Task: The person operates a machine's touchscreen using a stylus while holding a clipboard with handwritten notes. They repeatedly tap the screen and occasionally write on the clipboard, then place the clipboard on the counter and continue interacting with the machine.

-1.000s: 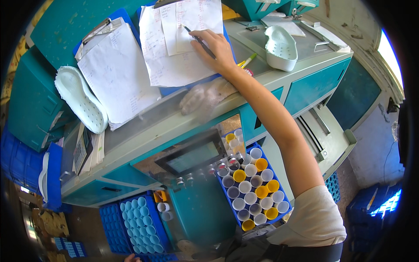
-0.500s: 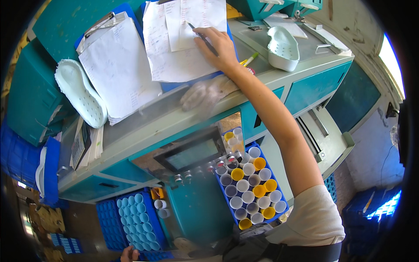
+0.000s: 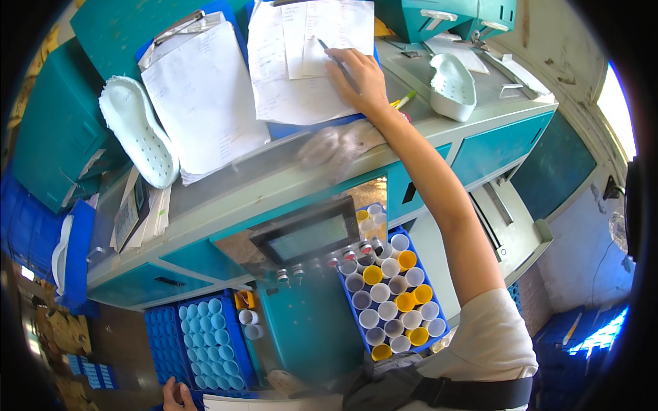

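My right hand [image 3: 363, 85] rests on the clipped sheets of paper [image 3: 281, 92], its fingers closed round a dark pen [image 3: 340, 66] whose tip touches a smaller slip [image 3: 312, 44]. Handwritten lines cover parts of these sheets. Below that wrist, a crumpled whitish glove [image 3: 336, 145] hangs over the counter edge. A yellow-green marker [image 3: 406, 100] lies beside the forearm. Just the fingers of my left hand [image 3: 177, 395] show at the lower edge, close to the end of a white flat thing [image 3: 274, 403]; whether they grip it is hidden.
Another clipboard of papers [image 3: 205, 96] lies to the left, beside a pale foot-shaped piece with holes [image 3: 140, 133]. A similar piece [image 3: 452, 89] sits at right. Below are a control screen [image 3: 308, 236], a blue crate [image 3: 442, 301] of white and yellow cups, and light-blue cups [image 3: 209, 342].
The view has shifted, so the counter's papers appear farther right. My right hand still holds the pen on the slip. My left hand shows a little more, farther left, and more of the white thing shows.
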The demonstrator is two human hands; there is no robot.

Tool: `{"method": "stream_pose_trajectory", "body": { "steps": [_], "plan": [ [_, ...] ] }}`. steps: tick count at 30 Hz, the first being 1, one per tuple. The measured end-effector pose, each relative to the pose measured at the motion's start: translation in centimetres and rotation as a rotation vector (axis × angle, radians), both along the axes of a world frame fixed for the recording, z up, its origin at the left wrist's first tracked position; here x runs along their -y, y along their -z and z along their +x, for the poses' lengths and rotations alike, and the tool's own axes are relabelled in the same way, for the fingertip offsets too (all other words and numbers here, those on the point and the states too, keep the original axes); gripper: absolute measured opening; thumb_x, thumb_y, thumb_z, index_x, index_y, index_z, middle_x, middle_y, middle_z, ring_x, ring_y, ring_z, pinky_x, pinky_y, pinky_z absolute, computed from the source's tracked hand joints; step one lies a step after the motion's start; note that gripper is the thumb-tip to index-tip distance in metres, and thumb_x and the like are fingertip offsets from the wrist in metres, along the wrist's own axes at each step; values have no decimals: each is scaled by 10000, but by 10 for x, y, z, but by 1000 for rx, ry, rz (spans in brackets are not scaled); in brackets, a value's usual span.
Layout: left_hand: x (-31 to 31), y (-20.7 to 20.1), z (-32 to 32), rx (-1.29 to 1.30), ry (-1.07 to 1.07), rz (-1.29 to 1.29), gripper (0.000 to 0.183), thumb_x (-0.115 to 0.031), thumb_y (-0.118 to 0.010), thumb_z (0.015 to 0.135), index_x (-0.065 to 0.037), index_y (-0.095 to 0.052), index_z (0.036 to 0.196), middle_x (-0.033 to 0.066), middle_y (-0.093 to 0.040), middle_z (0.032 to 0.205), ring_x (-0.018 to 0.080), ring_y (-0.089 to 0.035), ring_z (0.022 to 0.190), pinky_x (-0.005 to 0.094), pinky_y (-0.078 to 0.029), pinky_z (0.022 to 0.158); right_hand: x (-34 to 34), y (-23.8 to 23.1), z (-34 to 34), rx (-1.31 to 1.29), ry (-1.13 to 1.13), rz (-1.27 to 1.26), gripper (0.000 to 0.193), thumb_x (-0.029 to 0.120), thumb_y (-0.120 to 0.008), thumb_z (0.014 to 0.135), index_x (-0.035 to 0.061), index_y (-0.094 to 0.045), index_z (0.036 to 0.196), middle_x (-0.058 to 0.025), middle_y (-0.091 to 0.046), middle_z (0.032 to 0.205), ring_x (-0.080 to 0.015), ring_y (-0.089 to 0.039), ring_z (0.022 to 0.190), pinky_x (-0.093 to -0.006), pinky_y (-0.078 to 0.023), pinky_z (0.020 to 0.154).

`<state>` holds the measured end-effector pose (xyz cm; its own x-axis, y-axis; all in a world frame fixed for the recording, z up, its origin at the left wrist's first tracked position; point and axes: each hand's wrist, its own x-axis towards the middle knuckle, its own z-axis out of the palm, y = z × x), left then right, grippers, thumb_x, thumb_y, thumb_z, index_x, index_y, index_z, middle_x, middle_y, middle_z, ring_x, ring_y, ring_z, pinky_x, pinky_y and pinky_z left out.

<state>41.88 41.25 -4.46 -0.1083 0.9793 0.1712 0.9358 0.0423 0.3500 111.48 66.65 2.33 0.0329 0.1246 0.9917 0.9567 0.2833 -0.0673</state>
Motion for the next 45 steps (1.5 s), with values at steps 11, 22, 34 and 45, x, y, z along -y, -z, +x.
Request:
{"method": "stream_pose_trajectory", "body": {
  "steps": [11,22,34,45],
  "plan": [
    [-7,43,-4,324,-5,-62,381,-328,-638,1108,5,-756,1250,178,-789,992,280,-731,871,387,-564,807,-5,7,5,23,-14,5,216,189,-748,985,97,-764,1180,-93,-767,1016,-326,-724,942,-416,-534,857],
    [8,52,-24,348,13,45,402,-308,-582,1142,56,-714,1250,196,-772,1009,257,-750,928,377,-574,858,71,8,-64,35,-126,-67,260,190,-725,1041,43,-723,1255,-178,-756,1129,-384,-712,1037,-440,-543,928],
    [8,54,-29,482,1,-74,462,-379,-552,1160,18,-734,1312,170,-782,1054,232,-727,983,373,-554,925,223,194,-237,66,-268,-668,295,102,-755,956,54,-730,1246,-97,-774,1076,-259,-704,913,-420,-447,909],
    [-7,58,-32,558,14,-84,484,-399,-565,1157,25,-728,1326,157,-770,1055,224,-712,983,361,-548,924,209,213,-245,104,-205,-555,242,168,-769,968,65,-754,1187,-52,-734,976,-244,-682,871,-425,-451,851]
  ]
}}
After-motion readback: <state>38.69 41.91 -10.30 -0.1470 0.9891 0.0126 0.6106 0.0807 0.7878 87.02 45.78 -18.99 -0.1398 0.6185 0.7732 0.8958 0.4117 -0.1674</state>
